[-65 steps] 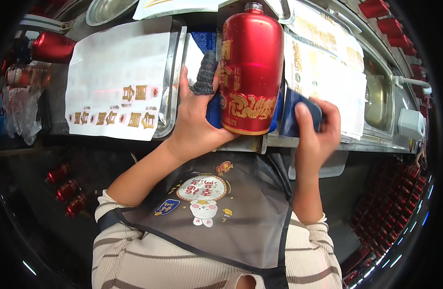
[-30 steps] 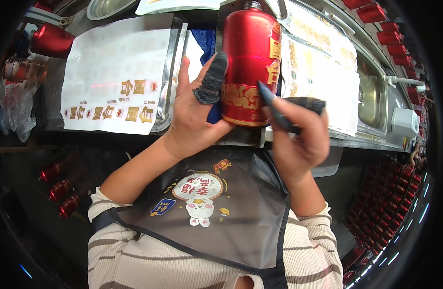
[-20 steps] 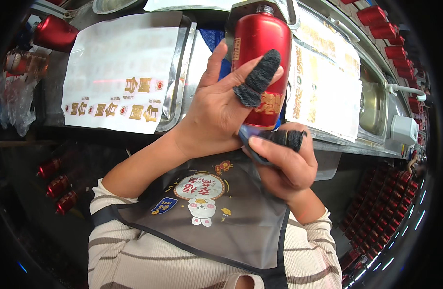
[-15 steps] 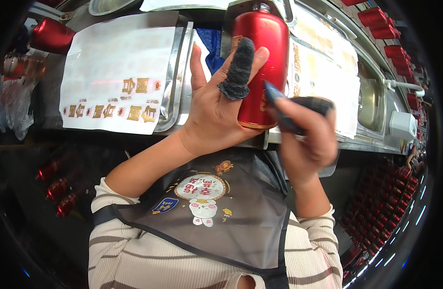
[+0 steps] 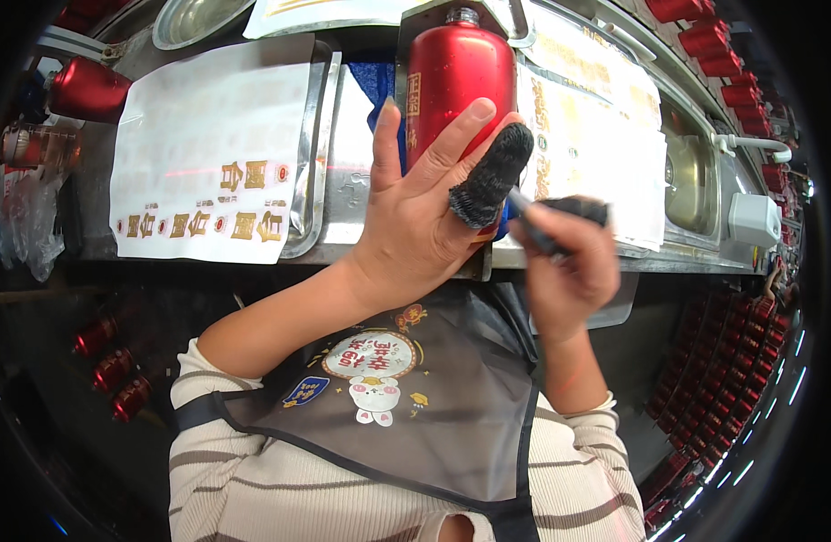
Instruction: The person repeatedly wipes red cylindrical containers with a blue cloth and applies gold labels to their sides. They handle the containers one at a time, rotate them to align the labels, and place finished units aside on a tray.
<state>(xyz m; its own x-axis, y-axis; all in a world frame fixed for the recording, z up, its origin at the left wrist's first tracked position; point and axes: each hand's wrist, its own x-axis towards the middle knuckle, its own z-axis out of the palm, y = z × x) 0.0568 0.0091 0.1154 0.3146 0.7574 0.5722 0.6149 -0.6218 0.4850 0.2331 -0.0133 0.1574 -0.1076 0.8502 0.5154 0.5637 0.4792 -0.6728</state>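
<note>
A red bottle (image 5: pixel 465 77) with an open threaded neck lies on the metal counter, neck pointing away from me. Gold lettering runs down its left side. Across its lower part is my left hand (image 5: pixel 411 217), fingers spread over the surface and steadying it. A fuzzy black finger cover (image 5: pixel 494 176) wraps one of those fingers at the bottle's right side. My right hand (image 5: pixel 578 257), blurred, pinches a dark slim tool (image 5: pixel 544 240) whose tip meets the bottle's lower right edge behind my covered finger. What the tip touches is hidden.
A white sheet with gold-and-red decals (image 5: pixel 212 135) lies on a metal tray at left. More decal sheets (image 5: pixel 596 154) lie at right, beside a sink (image 5: pixel 691 190). Another red bottle (image 5: pixel 88 88) is at far left. Rows of red bottles (image 5: pixel 718 366) stand lower right.
My left hand has shifted on the bottle; its covered finger now lies at the right side, hiding the gold mark there. More gold lettering shows on the left. The tool tip has moved lower.
</note>
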